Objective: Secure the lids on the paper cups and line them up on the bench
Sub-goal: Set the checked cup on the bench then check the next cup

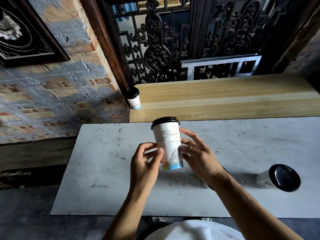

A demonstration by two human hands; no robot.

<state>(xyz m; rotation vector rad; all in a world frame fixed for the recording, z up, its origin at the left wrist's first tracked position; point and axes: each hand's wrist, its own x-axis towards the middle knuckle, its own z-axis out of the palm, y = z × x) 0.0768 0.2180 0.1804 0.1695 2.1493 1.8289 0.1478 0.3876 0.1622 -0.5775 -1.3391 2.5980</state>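
Lidded cup (167, 144) in two-hand fingertip grip

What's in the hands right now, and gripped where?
A lidded paper cup, held above the white table. Left hand pinches its lower side wall; right hand wraps the opposite side. Lid untouched.

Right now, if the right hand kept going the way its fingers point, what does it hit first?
The right hand points up-left, its fingers already touching the lidded paper cup that both hands hold, so nothing lies between. Past the cup, probably the wooden bench; depth is unclear.
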